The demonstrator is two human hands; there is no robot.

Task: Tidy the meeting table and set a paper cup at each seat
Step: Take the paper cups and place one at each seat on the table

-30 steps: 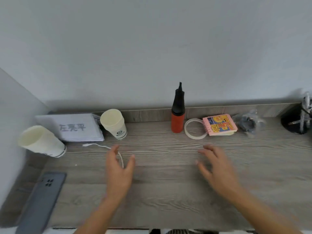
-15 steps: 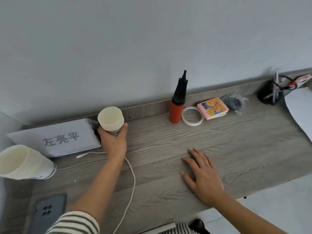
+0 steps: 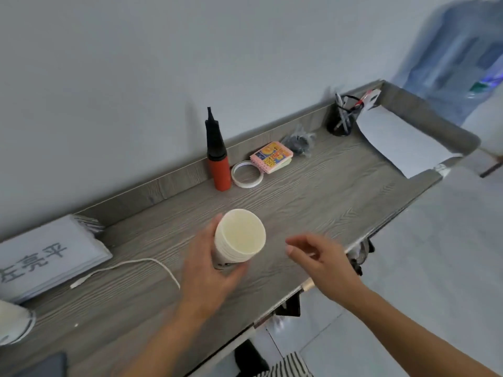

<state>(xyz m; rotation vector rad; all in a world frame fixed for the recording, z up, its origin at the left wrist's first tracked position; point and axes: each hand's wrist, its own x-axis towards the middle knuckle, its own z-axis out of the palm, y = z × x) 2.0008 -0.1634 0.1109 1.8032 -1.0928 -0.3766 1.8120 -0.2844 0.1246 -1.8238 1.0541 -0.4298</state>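
- The paper cup (image 3: 239, 235), which looks like a nested stack judging by the ridged rim, sits mid-desk, mouth tilted toward the camera; whether its base touches the desk (image 3: 326, 197) I cannot tell.
- The left hand (image 3: 209, 270) wraps it from 8 o'clock, its grip pressed around the lower wall, thumb on the near side.
- The right hand (image 3: 324, 259) hovers at 3 o'clock of the cup, near but apart, its grip spread and holding nothing.
- To do the step well, I judge the right fingertips should pinch only the top rim and lift straight up while the left steadies the stack low, without crushing the thin wall.
- At 9 o'clock a white cable (image 3: 130, 268) trails across the desk; keep the cup clear of it.
- Further out at 9 o'clock lies a name card (image 3: 46, 257), and another cup (image 3: 13, 322) at 8 o'clock.
- At 12 o'clock stand a red pump (image 3: 217, 159), a tape ring (image 3: 247, 174) and a pink notepad (image 3: 272, 157); a pen holder (image 3: 343, 121) and white paper (image 3: 402, 142) lie toward 2 o'clock.
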